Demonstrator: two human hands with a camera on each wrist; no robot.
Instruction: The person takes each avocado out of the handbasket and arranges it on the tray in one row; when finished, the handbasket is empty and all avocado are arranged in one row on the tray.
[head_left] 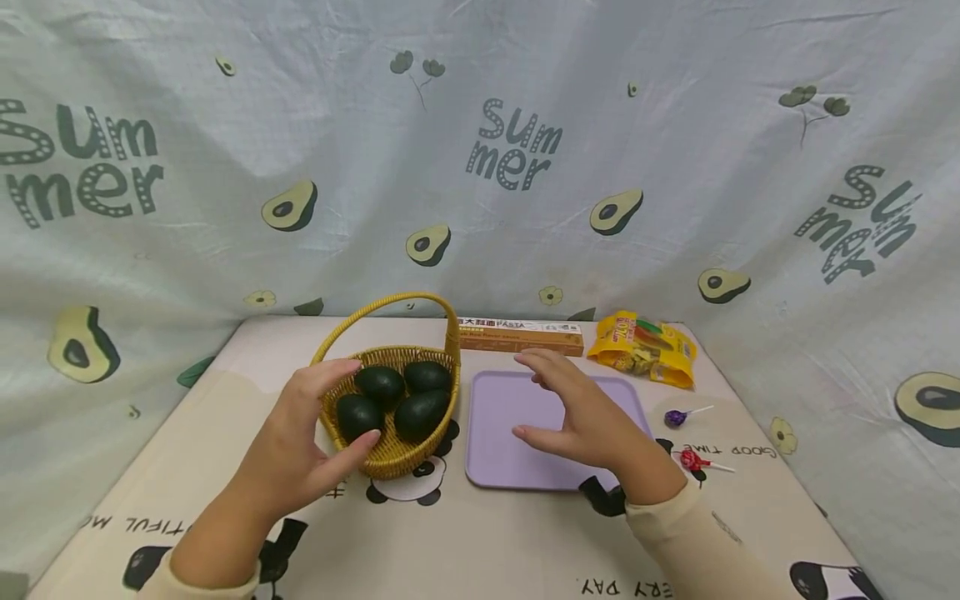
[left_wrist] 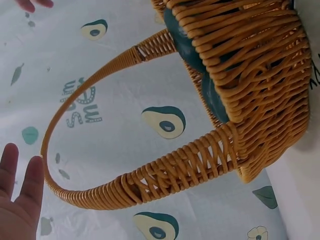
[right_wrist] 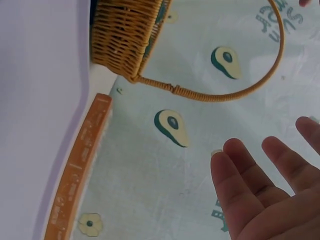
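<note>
A yellow wicker basket (head_left: 393,460) with a tall arched handle stands left of centre, holding several dark green avocados (head_left: 380,385). My left hand (head_left: 300,446) is held at the basket's left side, thumb and fingers spread wide with nothing between them. In the head view its fingertips overlap the rim and one avocado. In the left wrist view, fingers (left_wrist: 31,187) show close beside the basket's handle (left_wrist: 107,197). My right hand (head_left: 577,417) hovers over a flat lilac tray (head_left: 498,446), thumb apart from the loosely bent fingers, holding nothing.
A long pasta box (head_left: 521,340) lies behind the tray. At the back right sits a yellow snack bag (head_left: 647,350). Two lollipops, one purple (head_left: 676,417) and one red (head_left: 692,460), lie right of the tray. A printed curtain (head_left: 495,250) hangs behind the table.
</note>
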